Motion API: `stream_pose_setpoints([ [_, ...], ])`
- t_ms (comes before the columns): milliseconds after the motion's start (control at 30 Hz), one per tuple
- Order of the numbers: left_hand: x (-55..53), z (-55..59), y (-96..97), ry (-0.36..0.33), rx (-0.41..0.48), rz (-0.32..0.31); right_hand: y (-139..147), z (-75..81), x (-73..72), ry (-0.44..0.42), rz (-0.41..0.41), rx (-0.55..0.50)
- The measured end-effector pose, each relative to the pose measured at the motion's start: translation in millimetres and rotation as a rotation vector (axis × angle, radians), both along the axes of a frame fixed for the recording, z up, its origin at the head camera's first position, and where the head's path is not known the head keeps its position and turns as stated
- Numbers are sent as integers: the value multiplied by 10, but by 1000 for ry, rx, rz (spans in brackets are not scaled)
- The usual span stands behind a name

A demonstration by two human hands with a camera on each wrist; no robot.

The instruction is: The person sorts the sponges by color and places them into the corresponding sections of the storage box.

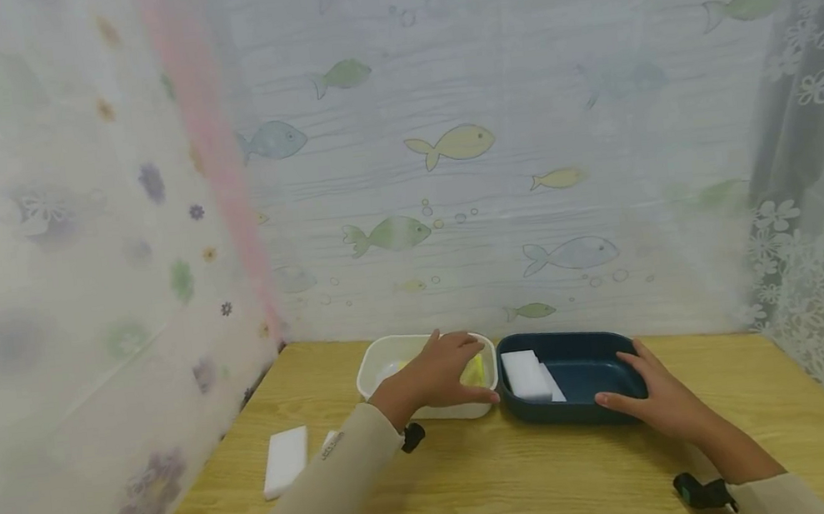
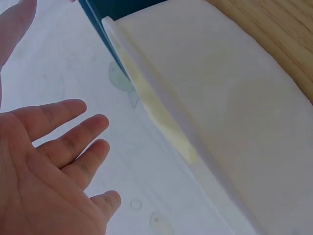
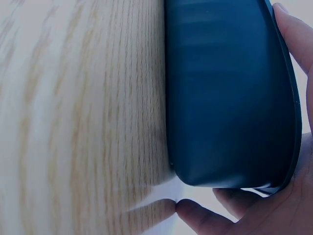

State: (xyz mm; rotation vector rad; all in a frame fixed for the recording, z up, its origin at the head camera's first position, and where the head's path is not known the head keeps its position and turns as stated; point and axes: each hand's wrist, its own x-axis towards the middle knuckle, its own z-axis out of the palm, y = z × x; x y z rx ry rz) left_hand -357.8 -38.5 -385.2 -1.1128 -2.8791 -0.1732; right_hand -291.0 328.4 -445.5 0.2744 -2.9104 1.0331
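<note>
My left hand point(image 1: 432, 376) reaches over the white rectangular basin point(image 1: 454, 412), its fingers spread and nothing held in the left wrist view. Inside that basin something yellow point(image 1: 476, 370) shows past the hand, which hides most of the contents. Close on the right stands a dark blue basin point(image 1: 586, 377) with white sponge-like blocks point(image 1: 524, 375) in its left end. My right hand point(image 1: 661, 398) grips this basin's right end, thumb at the front rim. In the right wrist view, other fingers point(image 3: 203, 218) bend around the end wall.
A white rectangular block point(image 1: 286, 461) lies on the wooden table point(image 1: 496, 483) at the left. Beside it, another white piece point(image 1: 328, 439) is mostly hidden behind the left sleeve. A fish-print curtain point(image 1: 454, 227) hangs just behind the basins, and a flower-print curtain point(image 1: 110, 322) borders the left side.
</note>
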Motion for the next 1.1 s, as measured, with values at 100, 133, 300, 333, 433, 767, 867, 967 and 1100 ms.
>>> stream_pose_setpoints([
  [100, 53, 9, -158, 6, 11, 5, 1, -10, -9, -1, 1, 6],
  [133, 71, 15, -214, 6, 18, 6, 4, -12, -14, 1, 2, 8],
  [300, 175, 49, -486, 0, 58, 17, 35, -14, -36, 15, -4, 27],
  [333, 199, 53, -539, -3, 71, 18, 39, -16, -39, 17, -5, 30],
  [433, 257, 38, -700, 7, 99, 22, 41, -23, -43, 16, -6, 34],
  [767, 494, -14, -1247, -41, 219, 87, 39, -19, -42, 10, -1, 40],
  [867, 556, -42, -1407, -65, 255, 112, 42, -14, -45, 9, 3, 38],
  [967, 604, -82, -1559, -82, 283, 136, 40, -19, -48, 9, 3, 38],
  [1100, 663, -120, -1737, -111, 309, 158, 33, -30, -52, 11, 2, 42],
])
